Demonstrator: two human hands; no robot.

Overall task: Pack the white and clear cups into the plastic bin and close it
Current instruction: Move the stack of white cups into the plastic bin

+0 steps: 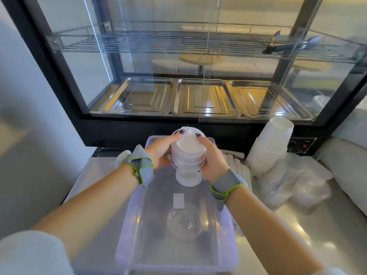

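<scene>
Fingers (179, 136) of left hand (160, 153) and right hand (212, 157) wrapped around white cup stack (187, 155), held above plastic bin (139, 215); clear cup (183, 222) inside bin.

No text, brand or number can be read; the white label (178, 201) on the bin (137, 225), frame centre, looks blank.

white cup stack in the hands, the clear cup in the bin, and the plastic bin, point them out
white cup stack (188, 149), head view, on the upturned white base between the hands
clear cup (183, 222), head view, on its round transparent middle, lying in the bin
plastic bin (127, 225), head view, on its left rim
</scene>
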